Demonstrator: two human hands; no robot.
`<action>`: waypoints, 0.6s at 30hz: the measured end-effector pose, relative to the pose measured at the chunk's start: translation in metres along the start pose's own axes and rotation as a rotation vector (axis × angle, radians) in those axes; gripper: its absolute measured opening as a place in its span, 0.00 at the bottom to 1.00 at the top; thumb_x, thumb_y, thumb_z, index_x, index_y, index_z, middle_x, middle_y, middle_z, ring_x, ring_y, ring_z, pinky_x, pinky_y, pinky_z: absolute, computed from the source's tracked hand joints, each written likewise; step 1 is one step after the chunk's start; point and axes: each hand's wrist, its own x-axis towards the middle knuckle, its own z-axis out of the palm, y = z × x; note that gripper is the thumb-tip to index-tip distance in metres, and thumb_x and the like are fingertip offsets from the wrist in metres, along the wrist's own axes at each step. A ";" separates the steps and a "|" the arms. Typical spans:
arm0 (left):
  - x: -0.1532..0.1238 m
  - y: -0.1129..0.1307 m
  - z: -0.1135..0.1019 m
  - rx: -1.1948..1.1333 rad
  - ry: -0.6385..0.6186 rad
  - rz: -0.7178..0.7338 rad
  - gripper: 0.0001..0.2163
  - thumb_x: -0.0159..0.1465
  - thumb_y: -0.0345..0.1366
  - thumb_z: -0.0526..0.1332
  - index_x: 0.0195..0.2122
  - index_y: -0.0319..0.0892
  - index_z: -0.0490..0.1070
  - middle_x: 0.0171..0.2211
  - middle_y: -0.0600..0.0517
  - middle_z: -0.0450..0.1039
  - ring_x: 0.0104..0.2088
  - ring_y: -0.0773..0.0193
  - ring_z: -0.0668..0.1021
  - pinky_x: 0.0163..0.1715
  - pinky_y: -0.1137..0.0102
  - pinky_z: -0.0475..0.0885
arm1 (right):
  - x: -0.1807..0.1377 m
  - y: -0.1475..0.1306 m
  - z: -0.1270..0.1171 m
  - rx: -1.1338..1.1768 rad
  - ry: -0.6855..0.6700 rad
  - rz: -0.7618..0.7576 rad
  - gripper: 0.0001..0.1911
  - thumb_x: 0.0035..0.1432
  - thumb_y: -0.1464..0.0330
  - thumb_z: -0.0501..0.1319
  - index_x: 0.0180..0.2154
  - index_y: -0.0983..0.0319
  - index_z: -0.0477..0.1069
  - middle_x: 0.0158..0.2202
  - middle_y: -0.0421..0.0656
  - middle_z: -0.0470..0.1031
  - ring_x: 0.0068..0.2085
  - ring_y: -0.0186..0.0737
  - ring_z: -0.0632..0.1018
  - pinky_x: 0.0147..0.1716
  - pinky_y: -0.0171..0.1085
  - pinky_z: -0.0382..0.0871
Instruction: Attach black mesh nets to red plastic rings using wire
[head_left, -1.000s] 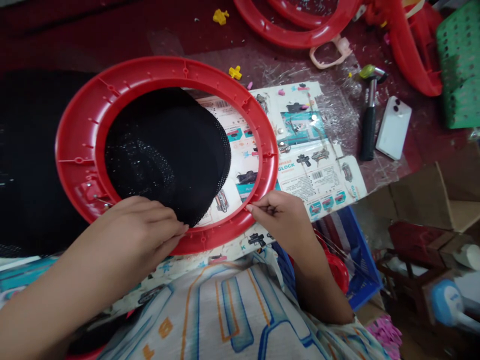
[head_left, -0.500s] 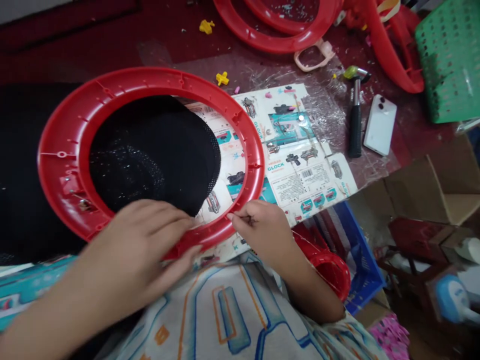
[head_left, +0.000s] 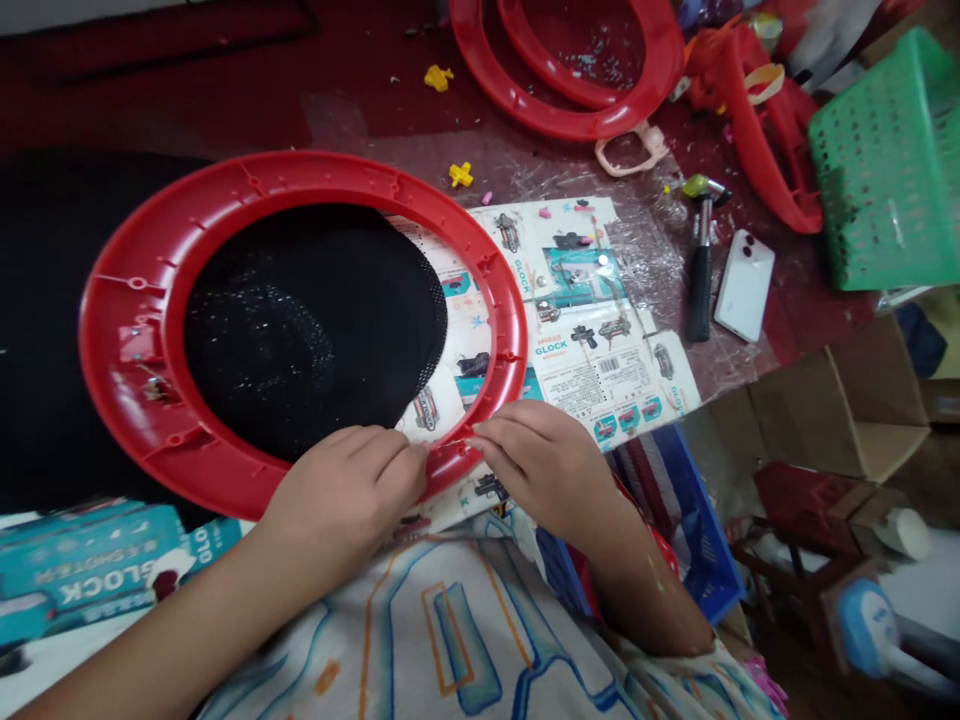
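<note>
A large red plastic ring, its ribbed side up, lies over black fabric and printed cardboard. My left hand rests over the ring's near rim, fingers drawn together and fingertips at the inner edge. Just to its right, my right hand is closed in a pinch at the near right rim. The two sets of fingertips face each other a short gap apart. Whatever either pinch holds is too small or hidden to make out. A small metal part sits in the ring's left side.
Beyond the cardboard are a hammer, a white phone and small yellow plastic pieces. More red rings lie at the back, beside a green basket. A blue crate stands below the table edge.
My left hand has moved right along the near rim and its fingers have closed together. My right hand keeps its pinch at nearly the same spot. The view has shifted slightly.
</note>
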 end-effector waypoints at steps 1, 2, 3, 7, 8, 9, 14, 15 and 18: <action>-0.001 -0.001 0.000 -0.004 0.006 0.007 0.07 0.64 0.27 0.55 0.33 0.33 0.72 0.28 0.42 0.76 0.27 0.53 0.77 0.23 0.62 0.70 | 0.003 0.002 -0.001 -0.029 -0.021 -0.018 0.13 0.65 0.69 0.54 0.34 0.65 0.76 0.33 0.45 0.78 0.37 0.38 0.75 0.40 0.36 0.66; -0.001 -0.003 -0.001 -0.007 0.004 0.012 0.07 0.64 0.26 0.55 0.32 0.33 0.72 0.28 0.43 0.76 0.27 0.53 0.77 0.23 0.62 0.71 | 0.005 0.004 -0.002 -0.051 -0.041 -0.027 0.13 0.65 0.69 0.54 0.33 0.65 0.76 0.32 0.45 0.78 0.36 0.38 0.75 0.40 0.36 0.66; -0.002 -0.004 -0.001 -0.007 -0.004 0.013 0.07 0.63 0.26 0.55 0.31 0.34 0.73 0.27 0.44 0.75 0.26 0.54 0.77 0.22 0.62 0.71 | 0.008 0.006 -0.001 -0.067 -0.049 -0.029 0.14 0.65 0.69 0.54 0.32 0.65 0.76 0.31 0.44 0.78 0.36 0.38 0.75 0.39 0.36 0.66; -0.005 -0.012 -0.006 -0.004 -0.028 0.016 0.09 0.63 0.26 0.54 0.29 0.36 0.73 0.24 0.47 0.74 0.24 0.56 0.75 0.22 0.62 0.70 | 0.015 0.006 0.007 -0.075 -0.057 -0.020 0.16 0.66 0.68 0.53 0.31 0.64 0.76 0.30 0.44 0.78 0.35 0.38 0.75 0.38 0.36 0.65; -0.006 -0.014 -0.008 -0.007 -0.034 0.017 0.10 0.63 0.26 0.54 0.28 0.37 0.73 0.23 0.48 0.73 0.23 0.56 0.75 0.22 0.62 0.70 | 0.015 0.005 0.009 -0.070 -0.066 -0.009 0.16 0.66 0.68 0.53 0.31 0.64 0.76 0.30 0.44 0.78 0.35 0.38 0.75 0.37 0.36 0.65; -0.006 -0.016 -0.011 -0.010 -0.037 0.020 0.10 0.63 0.26 0.54 0.27 0.37 0.73 0.22 0.48 0.72 0.23 0.57 0.74 0.22 0.62 0.70 | 0.015 0.004 0.012 -0.059 -0.076 0.008 0.16 0.65 0.67 0.54 0.30 0.64 0.76 0.30 0.44 0.78 0.34 0.38 0.75 0.36 0.36 0.65; -0.002 -0.014 -0.022 -0.034 -0.086 -0.032 0.12 0.63 0.33 0.53 0.24 0.39 0.71 0.20 0.50 0.68 0.21 0.57 0.72 0.21 0.61 0.69 | 0.011 -0.001 0.021 0.040 -0.103 0.110 0.16 0.64 0.66 0.55 0.27 0.64 0.76 0.27 0.42 0.77 0.31 0.35 0.75 0.32 0.34 0.63; 0.000 -0.012 -0.023 -0.010 -0.094 -0.064 0.13 0.63 0.35 0.53 0.23 0.40 0.71 0.19 0.50 0.68 0.20 0.56 0.72 0.20 0.61 0.68 | 0.010 -0.002 0.022 0.048 -0.099 0.126 0.16 0.63 0.66 0.56 0.27 0.64 0.76 0.27 0.42 0.77 0.31 0.35 0.75 0.32 0.34 0.62; 0.008 -0.004 -0.021 0.064 -0.113 -0.136 0.14 0.65 0.36 0.52 0.26 0.40 0.73 0.20 0.49 0.69 0.21 0.54 0.73 0.21 0.61 0.68 | 0.011 -0.004 0.022 0.048 -0.077 0.164 0.15 0.62 0.66 0.57 0.27 0.63 0.76 0.26 0.42 0.76 0.31 0.34 0.74 0.32 0.34 0.62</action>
